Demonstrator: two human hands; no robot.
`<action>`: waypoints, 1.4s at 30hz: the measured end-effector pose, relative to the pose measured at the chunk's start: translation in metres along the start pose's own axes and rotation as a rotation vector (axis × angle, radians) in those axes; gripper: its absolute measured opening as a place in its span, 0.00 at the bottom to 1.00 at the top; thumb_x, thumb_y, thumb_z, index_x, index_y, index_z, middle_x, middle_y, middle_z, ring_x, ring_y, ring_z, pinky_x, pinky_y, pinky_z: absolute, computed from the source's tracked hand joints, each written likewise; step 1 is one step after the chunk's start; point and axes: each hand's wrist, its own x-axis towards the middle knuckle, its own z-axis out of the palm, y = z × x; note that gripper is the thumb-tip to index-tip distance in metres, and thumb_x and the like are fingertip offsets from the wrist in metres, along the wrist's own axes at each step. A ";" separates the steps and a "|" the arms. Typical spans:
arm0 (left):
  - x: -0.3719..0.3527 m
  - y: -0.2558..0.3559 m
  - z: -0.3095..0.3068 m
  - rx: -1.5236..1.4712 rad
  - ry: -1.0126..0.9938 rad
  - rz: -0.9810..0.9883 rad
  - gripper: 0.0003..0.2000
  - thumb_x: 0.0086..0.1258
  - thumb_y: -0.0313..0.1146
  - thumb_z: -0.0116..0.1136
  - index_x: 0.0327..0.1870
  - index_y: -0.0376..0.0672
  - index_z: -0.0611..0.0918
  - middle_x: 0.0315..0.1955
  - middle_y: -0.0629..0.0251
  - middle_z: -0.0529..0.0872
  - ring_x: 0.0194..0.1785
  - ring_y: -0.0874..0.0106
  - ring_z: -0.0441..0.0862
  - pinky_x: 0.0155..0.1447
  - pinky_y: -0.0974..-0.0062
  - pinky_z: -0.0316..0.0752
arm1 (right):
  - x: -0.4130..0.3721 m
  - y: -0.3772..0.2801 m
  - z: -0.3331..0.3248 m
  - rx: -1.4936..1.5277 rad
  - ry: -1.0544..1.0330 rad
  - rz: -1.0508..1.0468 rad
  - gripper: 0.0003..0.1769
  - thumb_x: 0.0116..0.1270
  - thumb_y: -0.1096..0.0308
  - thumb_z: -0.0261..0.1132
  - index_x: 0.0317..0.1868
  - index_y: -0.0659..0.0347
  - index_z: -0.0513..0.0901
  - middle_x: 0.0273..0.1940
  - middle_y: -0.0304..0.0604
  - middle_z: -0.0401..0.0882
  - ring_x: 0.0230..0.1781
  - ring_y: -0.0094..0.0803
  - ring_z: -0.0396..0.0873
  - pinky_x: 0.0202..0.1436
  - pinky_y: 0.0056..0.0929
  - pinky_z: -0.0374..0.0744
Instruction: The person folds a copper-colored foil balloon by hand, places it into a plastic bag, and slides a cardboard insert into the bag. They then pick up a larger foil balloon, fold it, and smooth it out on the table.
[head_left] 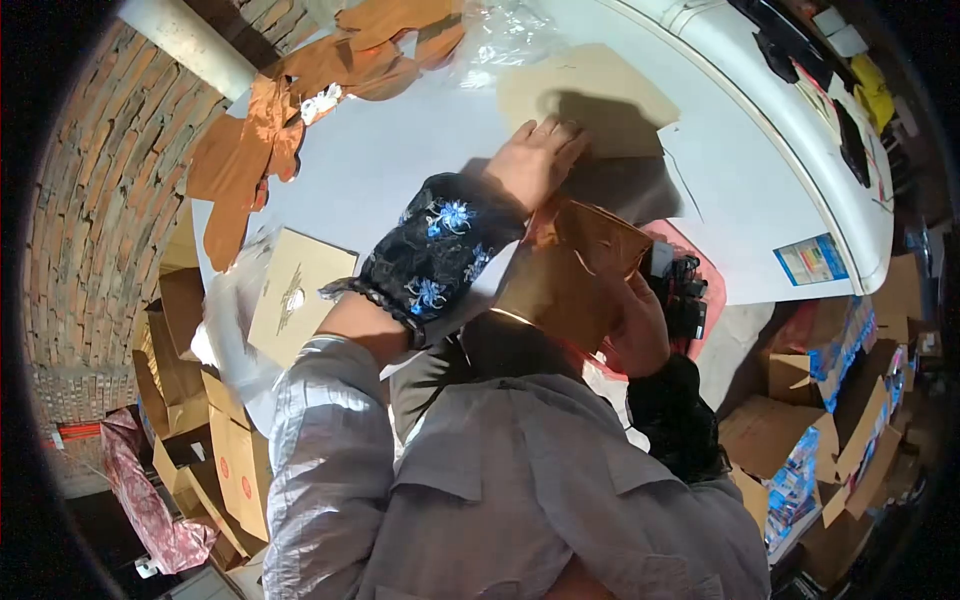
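My right hand grips the right side of a shiny copper-brown piece of material, folded or layered, in front of my lap. Resting just above that piece, my left hand has its fingers stretched to the right over the lower edge of a beige card sheet. Both the card and the hand lie on the white tabletop. A shadow falls over the card. On the left lies another beige card with a dark printed mark.
Brown cut pieces lie along the far left edge, with clear plastic beside them. A pink tray with black items sits at my right. Cardboard boxes stand at the left, and more boxes at the right.
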 end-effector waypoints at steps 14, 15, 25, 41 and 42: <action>-0.147 -0.001 -0.099 -1.059 -0.061 -0.545 0.14 0.74 0.31 0.58 0.57 0.38 0.77 0.47 0.69 0.82 0.50 0.81 0.77 0.58 0.82 0.71 | -0.003 0.028 0.072 -0.538 -0.308 -0.122 0.18 0.72 0.63 0.60 0.57 0.64 0.76 0.47 0.35 0.77 0.45 0.24 0.75 0.49 0.24 0.75; -0.157 -0.004 -0.101 -1.040 -0.055 -0.566 0.12 0.72 0.29 0.60 0.53 0.38 0.77 0.41 0.72 0.81 0.45 0.81 0.76 0.53 0.83 0.72 | -0.001 0.035 0.078 -0.553 -0.332 -0.104 0.18 0.71 0.62 0.60 0.56 0.64 0.77 0.45 0.33 0.76 0.43 0.23 0.73 0.49 0.23 0.74; -0.204 -0.018 -0.124 -0.636 -0.078 -0.471 0.11 0.71 0.27 0.60 0.52 0.44 0.78 0.37 0.71 0.72 0.42 0.78 0.73 0.49 0.79 0.71 | 0.008 0.061 0.121 -0.553 -0.322 0.246 0.12 0.72 0.62 0.60 0.48 0.60 0.79 0.41 0.30 0.75 0.40 0.18 0.71 0.47 0.20 0.71; -0.196 -0.012 -0.124 -0.386 -0.007 -0.308 0.10 0.65 0.28 0.63 0.47 0.43 0.81 0.36 0.63 0.75 0.45 0.64 0.74 0.51 0.70 0.71 | 0.018 0.067 0.119 -0.555 -0.372 0.154 0.14 0.71 0.60 0.62 0.48 0.62 0.79 0.39 0.31 0.76 0.40 0.19 0.72 0.47 0.22 0.72; -0.196 -0.010 -0.124 -0.276 0.021 -0.253 0.11 0.64 0.29 0.63 0.47 0.43 0.81 0.36 0.61 0.75 0.45 0.61 0.74 0.52 0.68 0.71 | 0.019 0.067 0.116 -0.588 -0.397 0.137 0.14 0.71 0.60 0.62 0.48 0.62 0.80 0.39 0.31 0.76 0.41 0.19 0.72 0.47 0.22 0.72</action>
